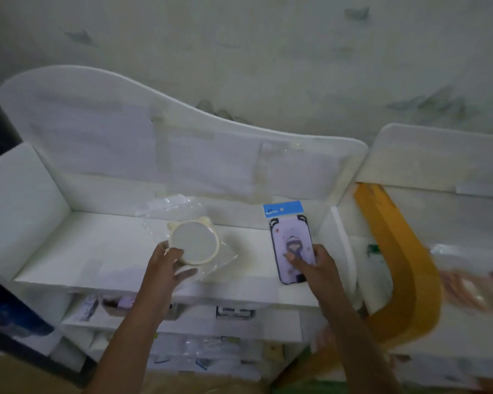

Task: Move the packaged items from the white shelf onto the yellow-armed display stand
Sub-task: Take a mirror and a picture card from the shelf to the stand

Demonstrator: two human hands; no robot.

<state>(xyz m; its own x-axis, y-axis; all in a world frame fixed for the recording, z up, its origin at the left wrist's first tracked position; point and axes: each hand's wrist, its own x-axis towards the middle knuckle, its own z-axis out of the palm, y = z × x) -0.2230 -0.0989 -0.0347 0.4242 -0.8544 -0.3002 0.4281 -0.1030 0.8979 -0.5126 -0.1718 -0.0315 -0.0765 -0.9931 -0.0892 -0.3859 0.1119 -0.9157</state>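
While both items lie mid-frame on the white shelf, the left hand pinches the round cream mirror in crinkly clear bag; the right hand grips the stiff, light blue-carded phone case. Likely slippery film, so hold the rim.

The single head view looks steeply down, close over the white shelf.

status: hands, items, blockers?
Left hand grips bagged mirror. Right hand grips phone case. Both on shelf. Nothing in the way.
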